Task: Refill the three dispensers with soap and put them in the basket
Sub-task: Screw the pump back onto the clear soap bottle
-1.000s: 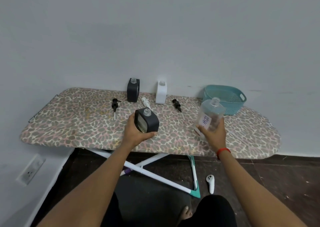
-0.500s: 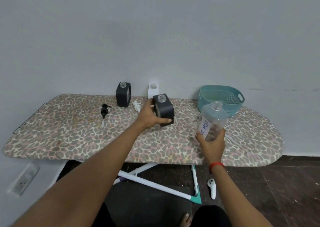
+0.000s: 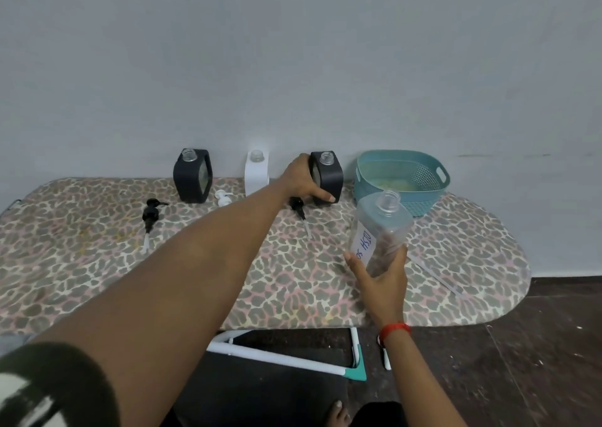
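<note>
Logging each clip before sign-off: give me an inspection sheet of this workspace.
Surface: ironing board with leopard-print cover, against the wall.
Job's things: three uncapped dispensers at the back, left black dispenser, white dispenser, right black dispenser; three pumps lying loose, black pump, white pump, second black pump; teal basket holds no dispenser.
Clutter: thin strip on the board.
Grippers: left hand grips the right black dispenser; right hand holds the clear soap bottle, uncapped.
Cables: nothing seen.
Surroundings: plain wall, dark floor, white object on the floor.

Count on my ironing board (image 3: 97,263): dark dispensers, two (image 3: 192,177) (image 3: 329,175); white dispenser (image 3: 256,174), one; pump heads, three (image 3: 151,213) (image 3: 224,197) (image 3: 298,206); refill bottle (image 3: 379,231), one; basket (image 3: 400,179), one.
</note>
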